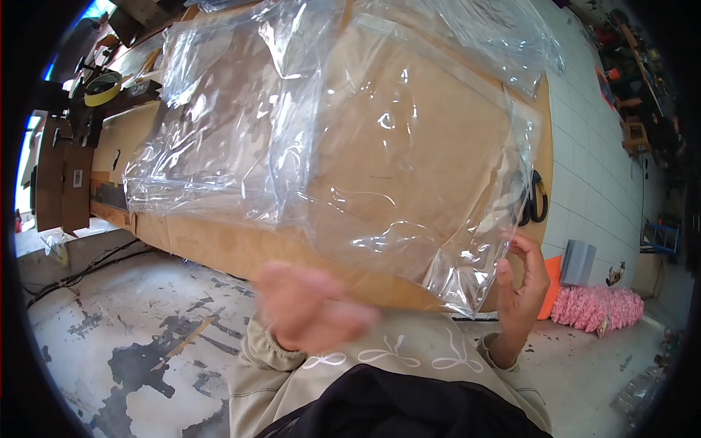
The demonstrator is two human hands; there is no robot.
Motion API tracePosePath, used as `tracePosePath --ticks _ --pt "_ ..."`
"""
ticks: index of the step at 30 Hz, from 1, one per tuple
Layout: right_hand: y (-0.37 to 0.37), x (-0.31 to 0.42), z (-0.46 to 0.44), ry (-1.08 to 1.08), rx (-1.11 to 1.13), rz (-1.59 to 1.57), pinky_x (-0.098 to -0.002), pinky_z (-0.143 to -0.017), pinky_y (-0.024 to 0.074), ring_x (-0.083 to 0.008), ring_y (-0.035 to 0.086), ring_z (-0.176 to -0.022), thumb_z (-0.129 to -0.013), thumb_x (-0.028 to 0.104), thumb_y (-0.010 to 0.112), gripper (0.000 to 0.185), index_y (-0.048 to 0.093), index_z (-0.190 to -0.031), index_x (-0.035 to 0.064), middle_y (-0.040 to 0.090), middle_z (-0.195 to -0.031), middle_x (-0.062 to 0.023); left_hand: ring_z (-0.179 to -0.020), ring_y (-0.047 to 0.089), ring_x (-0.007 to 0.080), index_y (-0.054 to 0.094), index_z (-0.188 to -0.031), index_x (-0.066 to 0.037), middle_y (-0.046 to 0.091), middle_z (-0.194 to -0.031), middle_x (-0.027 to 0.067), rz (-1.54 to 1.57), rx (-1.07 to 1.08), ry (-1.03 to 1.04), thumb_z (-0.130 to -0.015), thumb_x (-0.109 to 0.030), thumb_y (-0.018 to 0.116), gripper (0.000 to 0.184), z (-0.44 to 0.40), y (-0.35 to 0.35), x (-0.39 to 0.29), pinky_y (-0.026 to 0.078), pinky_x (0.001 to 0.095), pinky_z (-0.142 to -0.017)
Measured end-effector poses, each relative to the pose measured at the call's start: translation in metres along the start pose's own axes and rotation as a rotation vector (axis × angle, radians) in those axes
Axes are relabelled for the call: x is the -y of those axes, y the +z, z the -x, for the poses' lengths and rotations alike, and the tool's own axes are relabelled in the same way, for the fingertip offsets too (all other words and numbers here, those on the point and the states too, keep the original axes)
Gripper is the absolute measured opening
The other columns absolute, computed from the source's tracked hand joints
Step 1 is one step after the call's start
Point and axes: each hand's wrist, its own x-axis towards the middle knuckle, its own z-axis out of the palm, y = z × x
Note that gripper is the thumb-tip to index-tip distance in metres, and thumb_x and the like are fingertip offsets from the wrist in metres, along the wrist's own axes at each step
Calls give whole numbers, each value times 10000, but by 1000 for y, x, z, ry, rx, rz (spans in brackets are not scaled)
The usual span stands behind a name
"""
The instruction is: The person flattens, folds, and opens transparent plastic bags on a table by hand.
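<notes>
- fingers (pixel 527 247) of the right hand (pixel 527 292): curled at the sheet's right edge, thumb tip apart from index tip. no firm clench is seen; whether any film is pinched, cannot tell.
- left hand (pixel 314 303): blurred, in front of the person's body by the table's near edge. finger state cannot be told; no held item made out.
- clear plastic sheet (pixel 409 160): lies over the right part of the brown table (pixel 219 241), wrinkled, its near right corner reaching the table edge beside the right hand.
- risk, slippage: the film looks slick and the right hand's hold is unproven; a pull there could slide off.
- risk, dragging: a second clear sheet (pixel 219 124) meets it on the left, seemingly overlapping. film clinging to film could shift both.
- risk, creasing: folds at the near corner could set askew if pressed flat unsmoothed.
- risk, snagging: a black looped tool (pixel 539 198), likely scissors, lies just beside the right edge. sweeping the film sideways could catch it or knock it floorward.
</notes>
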Motion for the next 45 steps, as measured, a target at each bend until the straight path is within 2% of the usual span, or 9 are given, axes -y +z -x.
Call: tracePosePath --ticks 2,5,14,18,23,31,36,40,45 --pt "6 3 2 132 -46 -131 -319 -802 471 -222 602 -886 -805 40 626 345 531 -1132 -12 616 -992 -136 -932 587 209 556 -1228 -66 563 -1165 93 -350 -303 -553 -854 -198 622 402 0 0 8 437 390 -744" --pt "10 2 3 261 -21 -159 -293 -771 473 -175 594 -826 -789 -40 588 403 494 -1179 -1 599 -920 -104 -842 586 199 521 -1256 -29 601 -1064 105 -265 -53 -853 -854 -127 621 426 1 -15 26 439 356 -753" --pt "12 -2 3 243 55 7 -275 -702 469 -159 576 -726 -805 -58 567 305 568 -1102 11 573 -847 -83 -781 568 96 536 -1189 24 582 -872 48 229 -235 -1122 -833 66 605 365 4 -9 21 445 211 -743" --pt "-4 7 -3 252 180 63 -306 -734 467 -203 581 -791 -812 -26 591 241 602 -1050 8 573 -907 -112 -750 564 104 562 -1068 41 581 -863 49 261 -276 -1083 -849 70 593 222 5 -13 16 451 211 -720" --pt "-36 2 -69 -211 -167 516 -388 -873 433 -319 544 -1028 -832 85 631 258 597 -1075 3 548 -1077 -163 -751 538 113 546 -940 25 560 -843 76 73 -181 -783 -876 46 573 73 17 -13 13 448 220 -684" --pt "22 -36 -205 -502 298 246 -340 -919 426 -322 552 -1041 -821 225 676 421 561 -1160 3 568 -1115 -154 -639 548 198 623 -956 -54 599 -797 117 -71 -209 -487 -729 140 640 299 22 -8 3 391 266 -520" --pt "35 -19 -219 -319 565 223 -341 -894 432 -281 544 -1002 -741 258 751 508 566 -1150 20 538 -1029 -130 -685 592 185 596 -969 2 589 -825 123 17 -228 -603 -782 135 610 230 22 -6 7 467 257 -541" --pt "46 -30 -209 -446 295 279 -327 -831 447 -235 553 -956 -689 267 788 520 574 -1091 17 542 -971 -108 -772 578 119 533 -1036 21 545 -937 113 220 -277 -793 -890 54 536 150 19 -3 9 534 226 -624" --pt "33 -16 -214 -248 507 171 -311 -729 466 -193 567 -750 -684 237 787 449 589 -1024 20 565 -750 -67 -859 613 165 276 -1331 -32 523 -996 119 350 -355 -951 -904 30 504 488 10 -7 1 582 251 -647"
